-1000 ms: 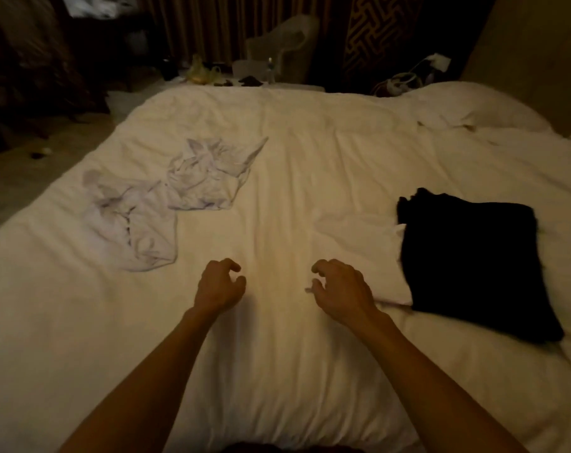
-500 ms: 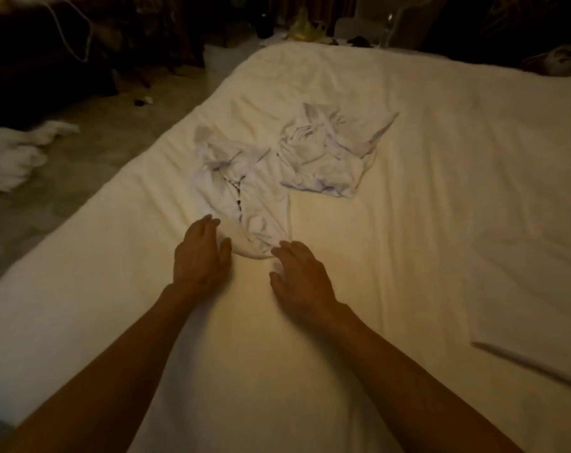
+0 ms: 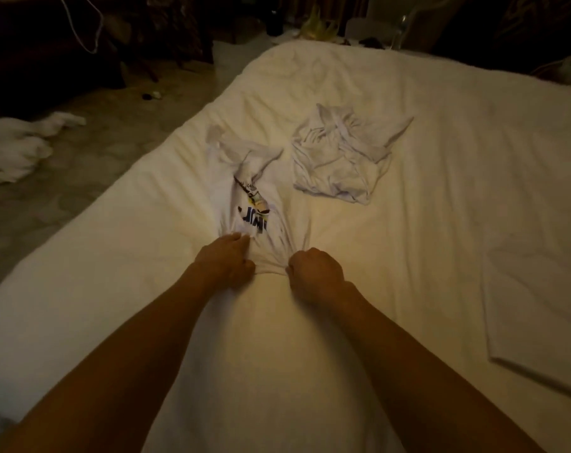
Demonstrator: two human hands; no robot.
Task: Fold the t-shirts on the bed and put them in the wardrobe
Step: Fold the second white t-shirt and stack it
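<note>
So both hands are on the printed t-shirt [image 3: 250, 204] right now, down at its near edge. The right hand [image 3: 315, 273] is balled into a fist with the cloth bunched inside it, so that grip is tight on the fabric. The left hand [image 3: 223, 261] has its grip closed on the same edge too, fingers on top and thumb tucked in at the side. The fabric pulls into creases toward both hands, and the print (dark letters plus a bit of yellow, can't read it in this light) sits just past the left hand. The shirt lies on the bed [image 3: 457, 178], toward its left side. The other t-shirt [image 3: 341, 163] is crumpled just beside it on the right, clear of both hands. A flat folded white piece [image 3: 536, 308] lies well apart at the right. Some white cloth [image 3: 16, 148] is heaped on the floor [image 3: 91, 178].
</note>
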